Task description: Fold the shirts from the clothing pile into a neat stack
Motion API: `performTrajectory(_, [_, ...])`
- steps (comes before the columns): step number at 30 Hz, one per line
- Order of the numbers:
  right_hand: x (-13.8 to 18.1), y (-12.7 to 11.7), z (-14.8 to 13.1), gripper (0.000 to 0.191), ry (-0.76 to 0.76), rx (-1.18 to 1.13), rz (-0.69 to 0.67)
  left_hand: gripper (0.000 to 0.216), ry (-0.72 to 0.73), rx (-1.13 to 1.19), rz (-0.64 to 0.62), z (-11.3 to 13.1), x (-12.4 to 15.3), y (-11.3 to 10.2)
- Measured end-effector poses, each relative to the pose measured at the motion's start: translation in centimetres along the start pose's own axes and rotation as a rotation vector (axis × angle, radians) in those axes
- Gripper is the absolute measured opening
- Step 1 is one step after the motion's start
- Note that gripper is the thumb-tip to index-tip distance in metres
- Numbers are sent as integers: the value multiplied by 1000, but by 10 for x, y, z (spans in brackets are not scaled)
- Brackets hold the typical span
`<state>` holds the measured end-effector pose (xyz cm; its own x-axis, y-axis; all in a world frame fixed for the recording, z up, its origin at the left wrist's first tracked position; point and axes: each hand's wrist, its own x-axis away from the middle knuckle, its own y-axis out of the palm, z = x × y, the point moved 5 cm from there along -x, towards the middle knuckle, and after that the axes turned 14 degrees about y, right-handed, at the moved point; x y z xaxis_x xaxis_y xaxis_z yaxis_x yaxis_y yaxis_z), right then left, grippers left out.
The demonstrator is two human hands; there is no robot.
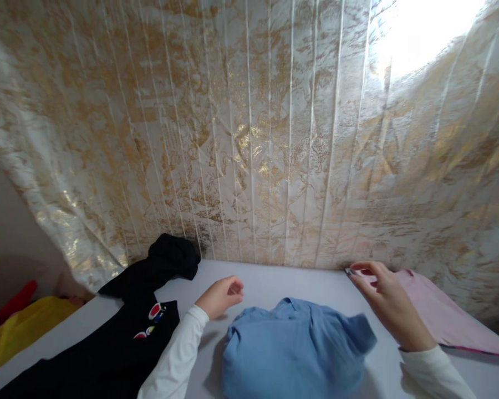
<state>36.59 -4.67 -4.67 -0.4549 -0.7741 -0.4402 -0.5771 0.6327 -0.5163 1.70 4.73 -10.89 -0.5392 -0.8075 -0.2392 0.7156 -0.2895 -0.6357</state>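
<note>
A blue garment [295,349], bunched and wrinkled, lies on the white surface between my hands. My left hand [221,297] hovers beside its upper left, fingers loosely curled with nothing visible in them. Farther right, my right hand [376,291] has its thumb and finger brought together at a small dark thing [350,271], too small to name. Behind that hand a pink cloth [434,310] lies flat, partly hidden by it. Both my forearms are in white sleeves.
Black clothing [108,343] with a small colourful print spreads along the left, bunched at its far end. Yellow cloth [25,332] and a red item [14,303] lie beyond the left edge. A shiny gold-and-silver curtain [253,138] hangs right behind the white surface [270,282].
</note>
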Motion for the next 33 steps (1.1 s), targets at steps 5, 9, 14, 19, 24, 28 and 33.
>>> performTrajectory(5, [45,87,-33,18,-75,9,-396,10,-184,-75,-148,-30,26,-3])
performTrajectory(9, [91,146,-49,24,-116,-8,-664,15,-183,-62,-247,-19,29,16])
performTrajectory(14, [103,157,-46,27,-18,-62,-729,9,-62,-42,-158,14,16,31])
performTrajectory(19, [102,156,-56,28,55,-260,-910,27,16,307,9,47,8,48])
performTrajectory(24, [93,153,-54,24,380,-659,-972,24,87,298,232,62,7,38])
performTrajectory(28, [82,139,-48,30,537,-1004,-805,13,110,117,197,61,8,33])
performTrajectory(33, [77,139,-35,34,643,-1191,-640,9,67,39,71,62,10,49])
